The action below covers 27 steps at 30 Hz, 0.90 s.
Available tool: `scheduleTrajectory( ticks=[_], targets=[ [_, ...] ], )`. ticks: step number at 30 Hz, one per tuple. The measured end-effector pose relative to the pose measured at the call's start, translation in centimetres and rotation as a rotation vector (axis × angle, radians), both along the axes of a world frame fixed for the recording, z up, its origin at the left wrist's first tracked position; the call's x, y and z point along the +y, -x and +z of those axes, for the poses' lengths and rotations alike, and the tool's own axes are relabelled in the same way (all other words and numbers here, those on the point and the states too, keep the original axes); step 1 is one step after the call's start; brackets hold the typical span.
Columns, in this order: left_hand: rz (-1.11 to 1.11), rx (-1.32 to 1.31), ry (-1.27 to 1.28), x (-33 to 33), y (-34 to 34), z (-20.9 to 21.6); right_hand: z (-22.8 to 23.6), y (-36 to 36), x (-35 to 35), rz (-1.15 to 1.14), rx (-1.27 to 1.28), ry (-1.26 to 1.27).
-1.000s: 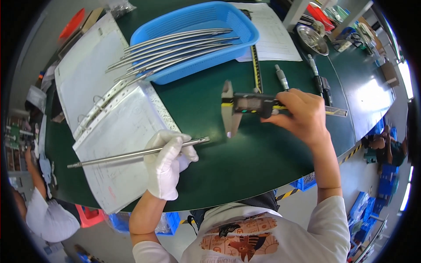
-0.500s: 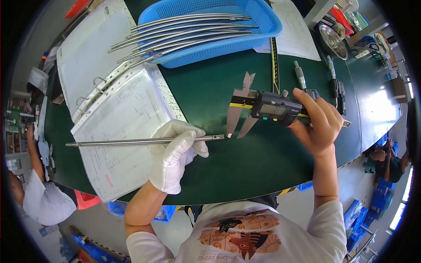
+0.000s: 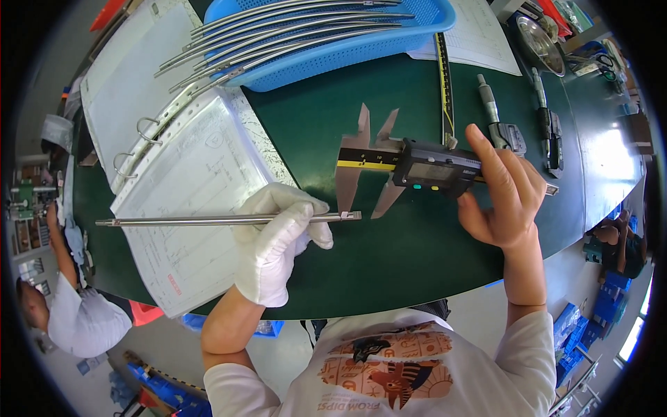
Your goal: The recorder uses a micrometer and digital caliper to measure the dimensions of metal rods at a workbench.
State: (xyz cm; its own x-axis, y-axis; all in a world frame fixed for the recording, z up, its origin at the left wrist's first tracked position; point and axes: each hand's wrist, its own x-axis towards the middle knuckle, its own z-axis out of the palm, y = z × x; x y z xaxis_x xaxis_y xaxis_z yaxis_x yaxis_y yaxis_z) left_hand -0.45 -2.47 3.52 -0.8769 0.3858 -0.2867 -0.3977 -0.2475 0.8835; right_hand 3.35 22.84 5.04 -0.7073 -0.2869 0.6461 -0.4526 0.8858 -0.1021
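My left hand (image 3: 274, 240), in a white glove, is closed round a slim metal rod (image 3: 187, 222) near its right end. The rod lies level across the view, over the open binder, and its slotted tip sticks out past my fingertips. Bare and ungloved, my right hand (image 3: 506, 187) grips a digital caliper (image 3: 438, 169) by its right part, with the index finger raised. The caliper's jaws are spread apart. Its left lower jaw meets the rod's tip in the picture; whether they touch I cannot tell. The right lower jaw stands just beyond the rod's end.
A blue basket (image 3: 326, 59) holding several metal rods stands at the back. The ring binder (image 3: 191, 167) with papers lies on the left of the green table (image 3: 389, 264). Two micrometers (image 3: 490, 104) and a metal bowl (image 3: 540, 45) are at the right. Another person (image 3: 83, 316) is at far left.
The caliper has shifted left so that its left jaw reaches the rod's tip, and its jaws have spread wider. The whole view has moved slightly.
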Motion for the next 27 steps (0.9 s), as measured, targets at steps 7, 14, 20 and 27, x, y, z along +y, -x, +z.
scheduleTrajectory(
  ticks=[7, 14, 20, 27],
  targets=[
    [0.013, 0.0, -0.03, -0.1, 0.0, -0.09, -0.33, 0.03, -0.17, 0.01, 0.003, -0.004],
    [0.003, 0.004, -0.078, -0.19, 0.19, -0.37, -0.13, -0.13, -0.04, -0.005, 0.013, -0.028],
    [-0.023, 0.019, -0.058, 0.06, 0.21, -0.15, -0.38, -0.16, 0.02, -0.048, 0.077, -0.038],
    [-0.006, -0.01, -0.053, 0.22, 0.08, -0.12, -0.48, -0.3, -0.05, -0.089, 0.076, 0.011]
  ],
)
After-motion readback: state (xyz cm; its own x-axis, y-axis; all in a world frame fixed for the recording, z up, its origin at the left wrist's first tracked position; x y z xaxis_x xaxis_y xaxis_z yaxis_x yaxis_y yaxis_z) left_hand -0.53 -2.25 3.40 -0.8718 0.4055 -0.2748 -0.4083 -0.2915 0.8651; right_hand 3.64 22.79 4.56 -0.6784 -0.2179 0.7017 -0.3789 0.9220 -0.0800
